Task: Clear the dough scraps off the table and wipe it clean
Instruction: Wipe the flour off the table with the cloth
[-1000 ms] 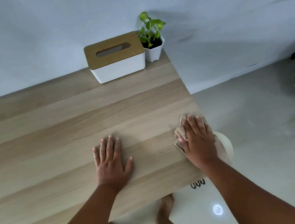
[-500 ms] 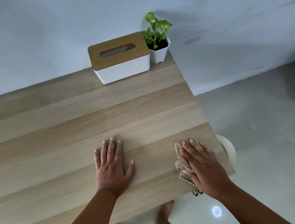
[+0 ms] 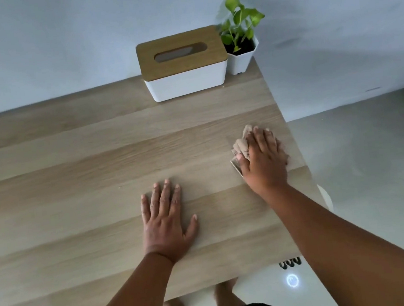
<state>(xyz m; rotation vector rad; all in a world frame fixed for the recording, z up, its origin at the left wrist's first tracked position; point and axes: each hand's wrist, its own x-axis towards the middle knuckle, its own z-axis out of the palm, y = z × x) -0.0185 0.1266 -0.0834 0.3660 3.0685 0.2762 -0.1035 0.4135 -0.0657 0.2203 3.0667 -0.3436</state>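
Two hands are on the pale wood-grain desk, and only one of them is doing the work. The right hand lies on a crumpled beige cloth near the desk's right edge, fingers fairly straight on top of it and the thumb against its left side. It reads as pressing rather than clenching, and that suits wiping, since a flat palm spreads pressure across the rag. The left hand lies flat and released on bare wood just left of it, fingers straight and holding nothing. It looks like a brace to steady the lean forward.

No dough scraps show on the visible surface, so the clearing seems done and this looks like the wiping stage. At the far edge against the wall stand a white tissue box with a wooden lid and a small green plant in a white pot, side by side and well apart from the cloth. My guess is they were tucked back there to leave wiping room. Bare feet show on the floor below the near edge.
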